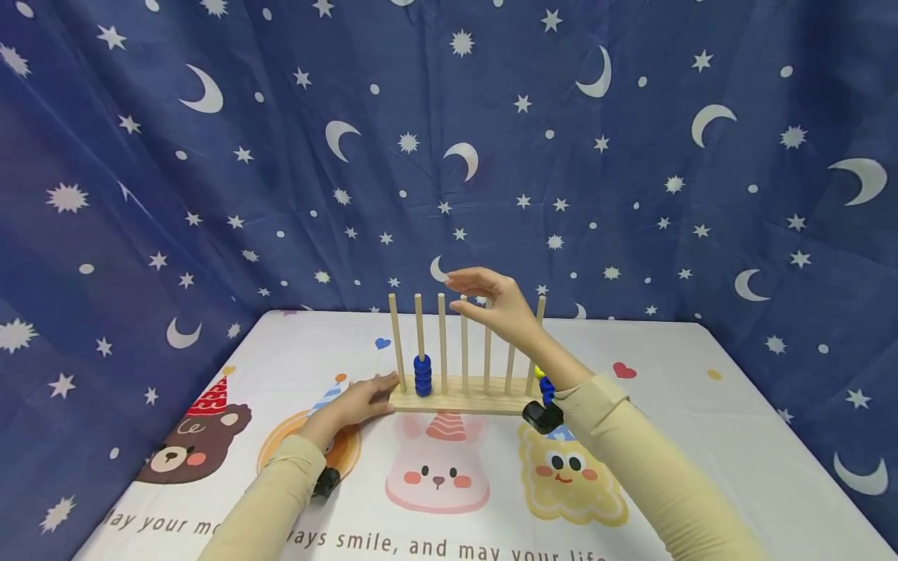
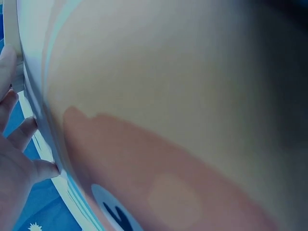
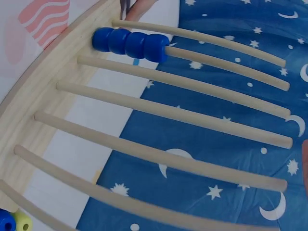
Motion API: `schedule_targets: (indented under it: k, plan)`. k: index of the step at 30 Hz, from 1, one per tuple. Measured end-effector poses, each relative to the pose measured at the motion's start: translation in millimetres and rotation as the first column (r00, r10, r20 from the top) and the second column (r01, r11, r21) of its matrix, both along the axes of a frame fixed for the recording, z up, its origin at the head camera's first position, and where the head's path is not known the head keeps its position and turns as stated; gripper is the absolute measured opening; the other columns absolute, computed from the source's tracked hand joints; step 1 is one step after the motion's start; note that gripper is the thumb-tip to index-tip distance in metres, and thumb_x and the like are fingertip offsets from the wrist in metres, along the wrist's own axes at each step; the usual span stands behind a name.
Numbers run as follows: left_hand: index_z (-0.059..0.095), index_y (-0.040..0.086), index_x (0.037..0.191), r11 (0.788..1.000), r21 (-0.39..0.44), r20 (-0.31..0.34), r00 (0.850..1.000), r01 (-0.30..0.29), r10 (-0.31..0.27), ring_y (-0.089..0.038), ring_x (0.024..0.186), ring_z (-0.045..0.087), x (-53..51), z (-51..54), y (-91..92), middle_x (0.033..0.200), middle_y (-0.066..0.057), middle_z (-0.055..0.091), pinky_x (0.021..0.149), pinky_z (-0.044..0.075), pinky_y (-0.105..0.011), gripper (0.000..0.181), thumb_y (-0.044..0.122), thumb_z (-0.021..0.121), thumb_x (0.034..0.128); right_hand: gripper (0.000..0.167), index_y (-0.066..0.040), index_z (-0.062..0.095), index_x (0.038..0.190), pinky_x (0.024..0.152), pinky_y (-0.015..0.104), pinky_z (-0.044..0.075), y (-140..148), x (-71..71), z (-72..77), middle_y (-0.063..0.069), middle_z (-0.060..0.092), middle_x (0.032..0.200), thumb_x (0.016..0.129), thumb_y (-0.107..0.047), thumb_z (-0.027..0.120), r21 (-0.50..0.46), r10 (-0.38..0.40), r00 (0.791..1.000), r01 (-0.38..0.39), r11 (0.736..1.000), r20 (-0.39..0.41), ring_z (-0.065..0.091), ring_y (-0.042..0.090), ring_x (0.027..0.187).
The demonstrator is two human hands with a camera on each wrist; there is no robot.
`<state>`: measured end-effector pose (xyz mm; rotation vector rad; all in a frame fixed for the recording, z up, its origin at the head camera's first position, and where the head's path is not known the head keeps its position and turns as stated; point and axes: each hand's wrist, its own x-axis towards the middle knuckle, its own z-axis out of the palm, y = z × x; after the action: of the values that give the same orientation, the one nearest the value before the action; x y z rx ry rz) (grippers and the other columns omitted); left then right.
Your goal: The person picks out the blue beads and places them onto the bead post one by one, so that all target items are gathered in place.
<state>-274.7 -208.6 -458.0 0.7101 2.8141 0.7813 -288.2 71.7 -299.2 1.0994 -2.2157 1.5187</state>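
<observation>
A wooden peg rack point(image 1: 456, 403) with several upright dowels stands on the table. Several blue beads point(image 1: 422, 376) are stacked on its second dowel from the left, seen also as a row of blue beads point(image 3: 126, 43) in the right wrist view. My left hand point(image 1: 359, 401) rests on the tabletop and touches the rack's left end; in the left wrist view its fingers point(image 2: 23, 134) are spread. Above the middle dowels is my right hand point(image 1: 501, 308), thumb and fingers apart, with no bead visible between them. Only a sliver of the right hand shows in its wrist view.
Loose blue beads point(image 1: 547, 388) and a yellow bead point(image 1: 539, 372) lie by the rack's right end, partly hidden by the right forearm. A white cartoon-print cloth point(image 1: 666, 436) covers the table. A blue star-and-moon curtain point(image 1: 393, 179) hangs behind and at the sides.
</observation>
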Motion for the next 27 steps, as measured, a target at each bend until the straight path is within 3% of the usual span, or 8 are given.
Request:
schedule_targets:
  k: [5,14,21,27]
  plan:
    - [0.040,-0.003,0.140,1.000,0.002,0.012,1.000,0.006,-0.006,-0.050,0.133,0.031,-0.1,-3.5,1.0,0.147,-0.024,0.035,0.105,0.017,-0.072,0.059,0.022,0.061,0.0908,0.036,-0.001,0.059,0.120,0.096,0.035,0.050,18.6,13.7,-6.0,0.018,0.066,0.114,0.085,-0.003,0.067,-0.026,-0.039,0.999,0.039,0.999,0.007,0.063,0.024,0.108]
    - [0.041,-0.004,0.139,1.000,0.001,0.005,1.000,0.005,-0.005,-0.050,0.133,0.032,-4.0,-0.4,0.1,0.147,-0.024,0.036,0.106,0.018,-0.070,0.058,0.020,0.061,0.0911,0.029,0.004,0.062,0.113,0.090,0.017,0.050,50.4,31.5,-21.2,0.022,0.067,0.109,0.085,0.001,0.066,-0.049,-0.060,0.998,0.058,0.997,-0.037,0.061,-0.003,0.098]
    - [0.041,-0.004,0.139,1.000,0.007,0.021,1.000,0.008,-0.008,-0.051,0.134,0.030,-1.7,-2.1,3.3,0.147,-0.024,0.035,0.104,0.015,-0.073,0.057,0.020,0.060,0.0915,0.026,0.004,0.063,0.110,0.088,0.012,0.048,87.8,37.5,-41.3,0.022,0.067,0.107,0.084,0.004,0.065,0.007,-0.098,0.994,0.099,0.995,-0.051,0.060,-0.006,0.099]
    - [0.041,-0.004,0.139,1.000,-0.009,0.004,1.000,0.008,-0.008,-0.050,0.133,0.031,-0.5,2.5,0.8,0.146,-0.024,0.036,0.104,0.018,-0.071,0.057,0.020,0.061,0.0913,0.026,0.004,0.063,0.110,0.087,0.009,0.047,113.5,34.6,-53.4,0.021,0.068,0.103,0.083,0.006,0.065,-0.004,-0.158,0.985,0.158,0.987,-0.067,0.061,-0.008,0.097]
